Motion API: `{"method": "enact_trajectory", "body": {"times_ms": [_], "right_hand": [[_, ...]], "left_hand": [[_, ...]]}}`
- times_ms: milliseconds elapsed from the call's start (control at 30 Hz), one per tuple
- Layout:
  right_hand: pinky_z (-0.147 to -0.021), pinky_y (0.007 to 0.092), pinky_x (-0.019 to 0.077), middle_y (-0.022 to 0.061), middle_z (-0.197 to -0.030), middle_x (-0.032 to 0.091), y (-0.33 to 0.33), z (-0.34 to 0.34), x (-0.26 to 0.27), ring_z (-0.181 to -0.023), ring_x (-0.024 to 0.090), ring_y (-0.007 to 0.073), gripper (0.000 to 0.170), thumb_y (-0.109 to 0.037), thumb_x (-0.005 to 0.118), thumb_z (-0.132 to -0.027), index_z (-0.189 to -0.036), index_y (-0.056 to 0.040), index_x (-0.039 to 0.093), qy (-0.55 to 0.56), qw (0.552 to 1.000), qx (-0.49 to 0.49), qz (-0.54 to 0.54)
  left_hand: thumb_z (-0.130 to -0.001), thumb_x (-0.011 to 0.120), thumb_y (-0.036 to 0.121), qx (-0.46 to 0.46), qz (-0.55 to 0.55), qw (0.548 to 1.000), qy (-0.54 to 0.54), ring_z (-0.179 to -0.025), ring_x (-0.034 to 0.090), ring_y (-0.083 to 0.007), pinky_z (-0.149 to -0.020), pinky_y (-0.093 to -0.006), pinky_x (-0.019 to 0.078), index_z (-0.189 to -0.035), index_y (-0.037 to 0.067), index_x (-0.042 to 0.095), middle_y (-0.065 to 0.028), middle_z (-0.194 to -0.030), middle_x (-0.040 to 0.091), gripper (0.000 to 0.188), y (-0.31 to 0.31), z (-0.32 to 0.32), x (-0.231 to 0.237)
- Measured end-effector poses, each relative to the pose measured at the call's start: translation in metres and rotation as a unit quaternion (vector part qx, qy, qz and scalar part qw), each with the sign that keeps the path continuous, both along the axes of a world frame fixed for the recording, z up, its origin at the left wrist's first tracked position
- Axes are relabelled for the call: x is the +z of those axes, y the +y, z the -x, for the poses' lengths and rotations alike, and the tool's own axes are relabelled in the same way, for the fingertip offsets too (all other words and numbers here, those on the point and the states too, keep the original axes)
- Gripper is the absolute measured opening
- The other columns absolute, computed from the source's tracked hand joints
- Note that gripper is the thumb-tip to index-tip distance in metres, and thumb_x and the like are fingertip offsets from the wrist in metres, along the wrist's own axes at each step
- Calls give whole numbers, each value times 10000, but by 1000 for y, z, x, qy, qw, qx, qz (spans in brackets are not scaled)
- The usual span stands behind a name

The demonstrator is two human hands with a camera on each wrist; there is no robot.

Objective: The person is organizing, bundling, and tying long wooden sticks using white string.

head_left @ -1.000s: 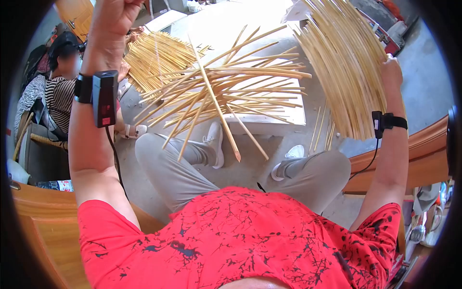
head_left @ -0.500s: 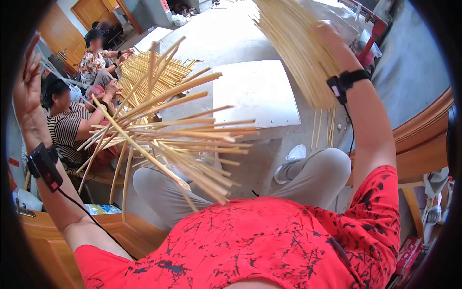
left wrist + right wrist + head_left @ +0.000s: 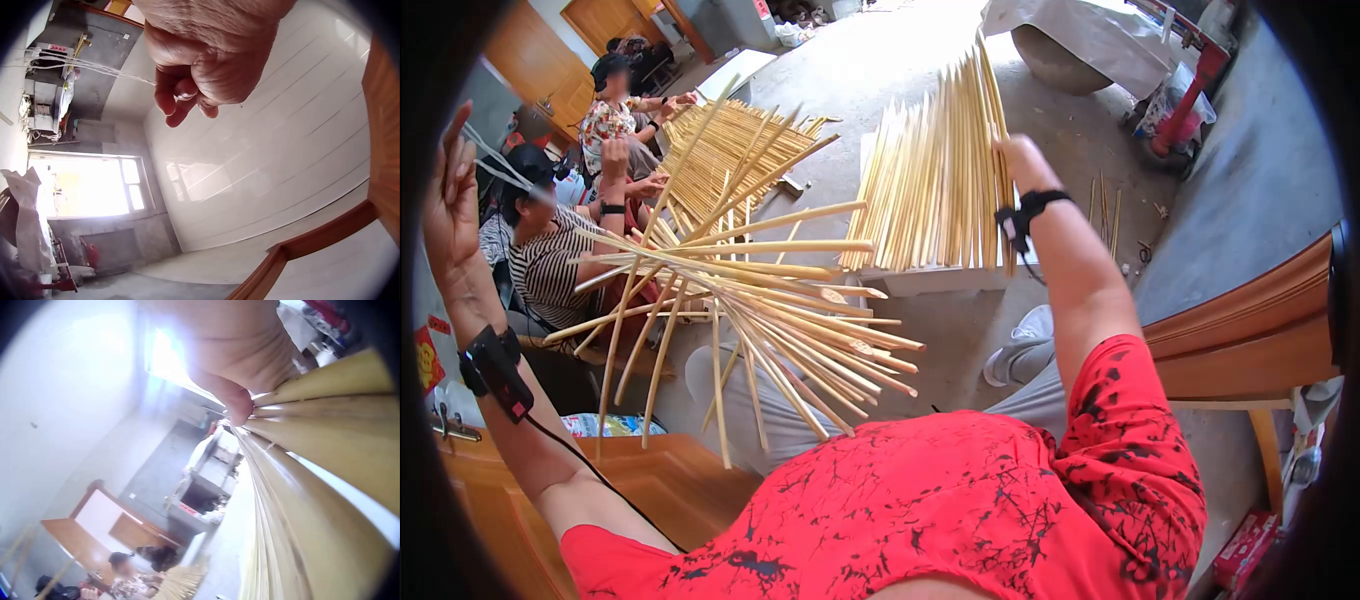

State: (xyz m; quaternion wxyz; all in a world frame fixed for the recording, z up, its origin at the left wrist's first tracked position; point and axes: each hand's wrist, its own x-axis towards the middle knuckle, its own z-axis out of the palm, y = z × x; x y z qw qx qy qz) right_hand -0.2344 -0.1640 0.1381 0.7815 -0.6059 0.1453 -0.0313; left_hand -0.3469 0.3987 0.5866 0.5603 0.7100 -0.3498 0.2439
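Note:
My left hand is raised at the far left; in the left wrist view its curled fingers pinch thin white strings. My right hand grips the right edge of a sheet of pale sticks standing side by side above a white board. In the right wrist view, a fingertip presses on the sticks' edge, other fingers hidden. Between the hands, a loose bundle of sticks fans out in crossed directions over my left leg; what holds it up cannot be told.
Two seated people at the left are beside another spread of sticks. A few loose sticks lie on the floor at right. Wooden panels flank me, and a red metal stand is at the back right.
My right hand has brought the stick sheet leftward, over the white board. My left hand has moved outward to the left. The fanned bundle has shifted left and turned.

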Motion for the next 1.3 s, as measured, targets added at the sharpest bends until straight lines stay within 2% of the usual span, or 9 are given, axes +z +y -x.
{"method": "enact_trajectory", "body": {"times_ms": [367,400,500,600,700,800,900,1000,1300], "right_hand": [[-702,431,448,164,-907,620,-29,39,-160,-782,592,266,346,-259,614,-812,-961,53,592,292,914,-245,136],[-736,418,449,179,-949,616,-31,44,-148,-810,593,264,361,-267,626,-802,-970,51,594,330,900,-237,161],[-799,382,459,240,-995,600,-34,46,-141,-919,600,301,403,-260,645,-782,-975,87,582,399,850,-302,164],[-799,379,458,256,-1003,592,-25,54,-153,-941,594,307,424,-276,630,-793,-958,110,575,311,877,-362,58],[-778,392,465,247,-995,597,-18,28,-236,-927,597,324,421,-266,609,-805,-984,112,559,232,891,-389,3],[-678,397,499,213,-941,608,38,45,-184,-812,619,314,325,-203,568,-826,-969,89,561,253,897,-361,-23],[-558,441,533,181,-888,616,74,47,-175,-720,634,334,255,-169,536,-841,-966,54,545,225,920,-270,-172],[-478,417,529,181,-859,619,89,58,-164,-664,636,315,238,-171,535,-843,-957,38,537,257,932,-202,-155],[-507,391,538,173,-803,614,87,66,-144,-682,639,298,174,-81,543,-828,-922,65,536,265,928,-186,-182]], "left_hand": [[-888,502,87,93,-50,994,3,-544,275,-50,-467,-108,263,-1160,-33,504,-192,-1160,537,297,21,-16,-20],[-870,538,166,-62,71,995,23,-509,341,-71,-426,-142,292,-879,-14,540,-190,-955,593,180,-48,7,-36],[-861,549,161,-56,100,992,47,-495,330,-68,-425,-140,290,-782,-8,526,-191,-947,595,188,-60,2,-39],[-853,559,156,77,89,993,-18,-494,335,-66,-423,-140,293,-755,-3,521,-186,-935,599,191,-78,-1,-50],[-848,563,151,-42,88,994,40,-497,341,-64,-422,-141,297,-742,2,522,-181,-928,602,187,-73,-2,-41],[-852,560,162,1,62,998,22,-502,350,-67,-425,-140,297,-763,12,521,-183,-945,603,178,-72,-1,-32],[-882,506,61,-203,-3,976,80,-551,267,-61,-475,-120,256,-1161,-69,492,-129,-947,583,308,25,-51,8],[-876,518,88,-88,50,995,14,-541,287,-63,-464,-124,265,-1073,-48,497,-143,-952,588,240,17,-38,-5],[-860,551,170,-72,63,995,-8,-509,348,-70,-433,-136,291,-810,17,510,-187,-967,601,166,20,-37,-7]]}}
